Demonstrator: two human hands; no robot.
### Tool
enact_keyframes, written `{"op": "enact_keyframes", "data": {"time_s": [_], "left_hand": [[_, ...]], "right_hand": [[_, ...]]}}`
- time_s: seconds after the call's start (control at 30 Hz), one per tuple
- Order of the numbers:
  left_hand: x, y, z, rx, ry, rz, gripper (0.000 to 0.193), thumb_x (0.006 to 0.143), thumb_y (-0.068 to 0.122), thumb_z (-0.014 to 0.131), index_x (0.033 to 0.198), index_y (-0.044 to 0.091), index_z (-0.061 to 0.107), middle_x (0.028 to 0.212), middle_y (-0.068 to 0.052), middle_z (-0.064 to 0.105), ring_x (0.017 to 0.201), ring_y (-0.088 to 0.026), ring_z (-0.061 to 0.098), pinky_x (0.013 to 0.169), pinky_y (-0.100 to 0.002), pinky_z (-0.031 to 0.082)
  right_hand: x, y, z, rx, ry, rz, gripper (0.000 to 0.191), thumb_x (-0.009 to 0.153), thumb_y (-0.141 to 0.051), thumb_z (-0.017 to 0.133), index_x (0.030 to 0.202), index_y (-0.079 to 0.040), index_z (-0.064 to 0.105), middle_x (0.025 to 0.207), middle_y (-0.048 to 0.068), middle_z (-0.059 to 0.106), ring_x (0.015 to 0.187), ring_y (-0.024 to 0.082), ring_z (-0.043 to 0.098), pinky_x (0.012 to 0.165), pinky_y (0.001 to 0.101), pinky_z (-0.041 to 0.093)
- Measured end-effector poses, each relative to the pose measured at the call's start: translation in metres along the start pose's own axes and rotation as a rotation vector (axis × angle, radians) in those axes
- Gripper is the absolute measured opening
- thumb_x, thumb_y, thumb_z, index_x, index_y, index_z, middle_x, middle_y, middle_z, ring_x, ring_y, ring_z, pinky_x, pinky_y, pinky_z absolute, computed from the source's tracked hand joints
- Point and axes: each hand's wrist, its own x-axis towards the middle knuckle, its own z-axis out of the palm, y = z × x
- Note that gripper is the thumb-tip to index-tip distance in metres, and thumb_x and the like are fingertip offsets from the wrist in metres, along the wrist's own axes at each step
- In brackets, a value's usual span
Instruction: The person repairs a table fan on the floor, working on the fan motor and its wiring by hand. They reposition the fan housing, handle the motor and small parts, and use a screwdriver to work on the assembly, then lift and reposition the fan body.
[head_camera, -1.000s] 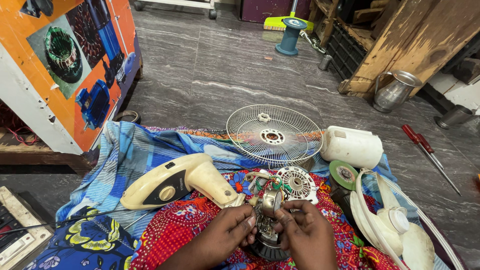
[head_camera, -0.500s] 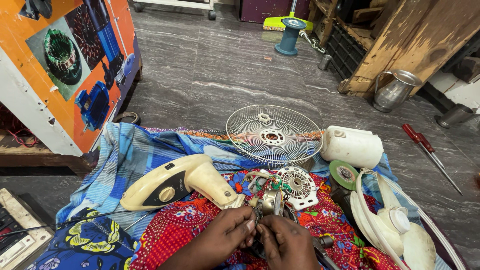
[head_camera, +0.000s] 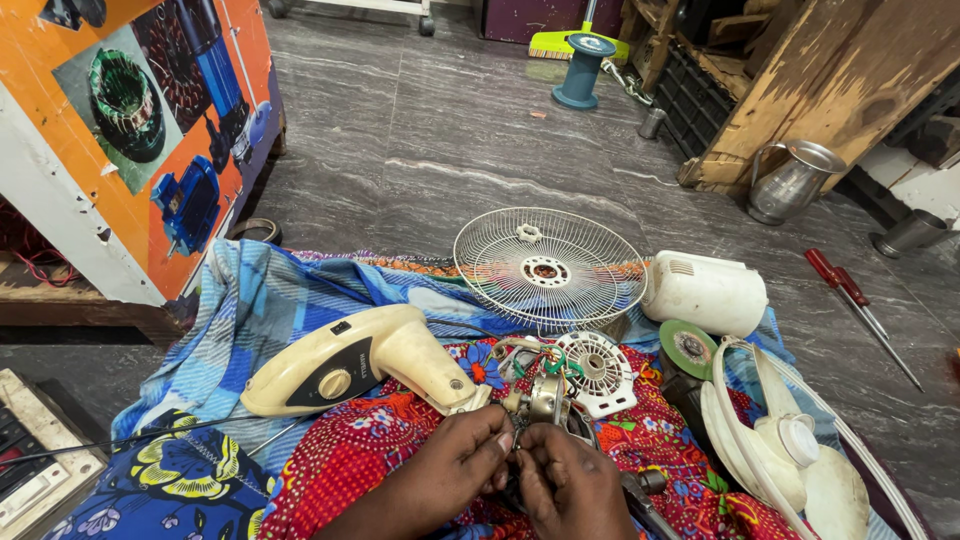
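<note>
Currently both my hands, left (head_camera: 455, 470) and right (head_camera: 570, 485), pinch the small fan motor (head_camera: 545, 400) between their fingertips, low over the red cloth (head_camera: 350, 460). Coloured wires (head_camera: 545, 362) trail just beyond my fingers; a slipped grip could, I judge, snap them. Cream housing (head_camera: 350, 360) lies left of my hands, wire guard (head_camera: 545, 270) farther ahead.

Both hands are down low at the bottom of the view, left hand (head_camera: 462, 465) and right hand (head_camera: 572, 485) pressed knuckle to knuckle, fingers curled inward and pinching tight, forearms angling in from below.
</note>
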Motion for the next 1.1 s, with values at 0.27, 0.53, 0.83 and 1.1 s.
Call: {"op": "enact_keyframes", "data": {"time_s": [0.27, 0.53, 0.83, 1.1], "left_hand": [[0.007, -0.014, 0.003, -0.053, 0.002, 0.000, 0.030, 0.107, 0.018, 0.050, 0.080, 0.004, 0.055, 0.066, -0.001, 0.057, 0.059, -0.009, 0.051, 0.055, -0.027, 0.044], [0.003, -0.005, 0.003, -0.019, -0.035, 0.022, 0.026, 0.105, 0.016, 0.049, 0.083, 0.004, 0.055, 0.067, 0.000, 0.057, 0.060, -0.008, 0.052, 0.057, -0.026, 0.045], [0.005, 0.001, 0.006, -0.014, 0.042, -0.043, 0.024, 0.105, 0.018, 0.051, 0.086, 0.004, 0.056, 0.066, 0.000, 0.055, 0.058, -0.008, 0.050, 0.055, -0.027, 0.044], [0.006, -0.021, 0.002, -0.226, -0.058, -0.003, 0.022, 0.104, 0.013, 0.048, 0.084, 0.004, 0.054, 0.069, 0.000, 0.054, 0.060, -0.008, 0.048, 0.056, -0.026, 0.041]], "right_hand": [[0.002, 0.014, 0.000, -0.034, -0.006, -0.133, 0.025, 0.080, -0.002, 0.075, 0.104, -0.003, 0.070, 0.076, 0.010, 0.075, 0.066, 0.012, 0.077, 0.060, 0.0295, 0.061], [0.003, 0.020, -0.003, -0.002, -0.015, -0.083, 0.021, 0.081, -0.002, 0.075, 0.102, -0.002, 0.070, 0.075, 0.009, 0.075, 0.065, 0.012, 0.076, 0.059, 0.0281, 0.061], [0.005, 0.015, -0.004, 0.010, -0.077, -0.024, 0.028, 0.081, -0.001, 0.074, 0.109, -0.003, 0.069, 0.075, 0.009, 0.075, 0.067, 0.010, 0.075, 0.061, 0.0265, 0.060], [0.003, 0.010, -0.004, 0.031, -0.060, -0.009, 0.018, 0.083, -0.003, 0.073, 0.101, -0.001, 0.069, 0.072, 0.008, 0.072, 0.064, 0.010, 0.071, 0.061, 0.0269, 0.059]]}}
